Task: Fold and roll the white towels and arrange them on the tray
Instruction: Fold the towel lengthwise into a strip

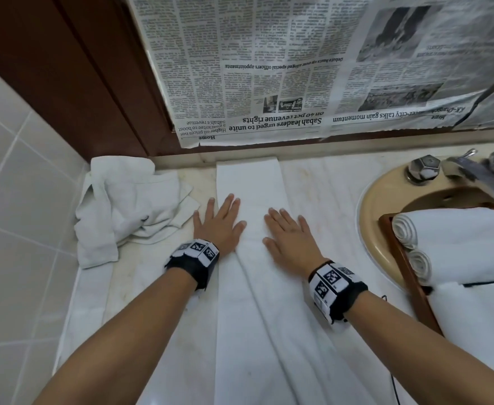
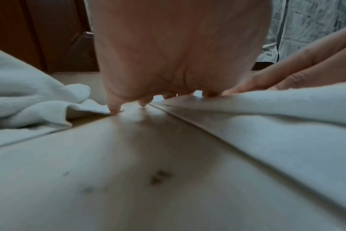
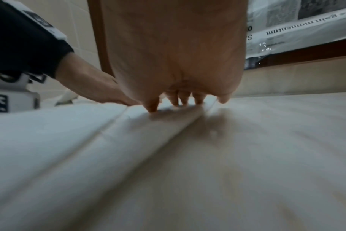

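I see my left hand (image 1: 218, 223) and right hand (image 1: 291, 238) both spread flat, fingers straight, pressing the folded towel strip (image 1: 257, 302) on the marble counter (image 1: 158, 317). Left of them lies a crumpled towel (image 1: 126, 209). Two rolled towels (image 1: 444, 229) sit, I think, on the wooden tray (image 1: 409, 273) over the sink (image 1: 386, 194).

Bathroom counter seen from above, with tiled wall and papered backdrop.

A pale marble countertop (image 1: 321, 182) fills the centre. White wall tiles (image 1: 12, 176) run down the left edge, dark brown wood panelling (image 1: 73, 68) occupies the upper left, newspaper sheets (image 1: 283, 68) are hung across the top, and a beige sink (image 1: 386, 200) with chrome taps (image 1: 462, 171) is set at right.
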